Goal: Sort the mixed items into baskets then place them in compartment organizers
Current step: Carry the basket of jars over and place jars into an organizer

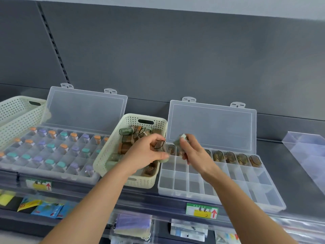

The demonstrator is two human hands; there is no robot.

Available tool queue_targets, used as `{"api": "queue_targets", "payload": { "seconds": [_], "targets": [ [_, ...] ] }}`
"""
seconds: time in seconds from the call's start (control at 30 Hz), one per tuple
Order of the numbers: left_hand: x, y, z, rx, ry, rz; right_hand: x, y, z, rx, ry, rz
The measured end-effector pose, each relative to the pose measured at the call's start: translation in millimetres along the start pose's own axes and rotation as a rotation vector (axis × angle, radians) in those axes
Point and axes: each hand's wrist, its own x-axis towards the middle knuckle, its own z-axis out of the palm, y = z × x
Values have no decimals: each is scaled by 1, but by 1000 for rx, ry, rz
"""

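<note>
We're at placing step: basket [105,155] contents go into right organizer [246,187]. Left hand [144,154] pinches brown-lidded case [159,144] over basket's right rim. Right hand [193,152] pinches greenish case [181,139] above organizer's back row. Next, we judge, lower it upright into free cell beside filled ones.

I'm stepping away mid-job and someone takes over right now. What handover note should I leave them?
Left hand: grips a brown tinted case where the middle basket meets the right organizer.
Right hand: pinches a small pale green item, blurred, over that organizer's back row.
Done: the left organizer holds capped vials; brown cases stand in the right organizer's back row.
Left: many cases remain in the basket; the nearer rows show none.
</note>
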Motion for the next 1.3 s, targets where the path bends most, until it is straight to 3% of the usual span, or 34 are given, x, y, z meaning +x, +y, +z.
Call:
{"api": "queue_targets", "payload": {
  "seconds": [0.13,0.33,0.47,0.6,0.8,1.17,1.3],
  "targets": [
    [5,9,18,406,18,123,-4,10,-12,-205,-26,-2],
    [12,16,38,779,44,294,-5,25,-18,-549,140,-42],
    [19,14,45,969,26,324,-3,30,-15,-703,117,-134],
    [24,11,46,1047,45,350,0,35,-5,-793,59,-212],
    [25,6,40,1051,52,324,3,41,3,-814,11,-184],
    [25,3,34,1073,-149,280,9,44,5,-856,13,-151],
    [25,4,34,1092,-143,278,10,45,5,-853,21,-148]
  ]
}}
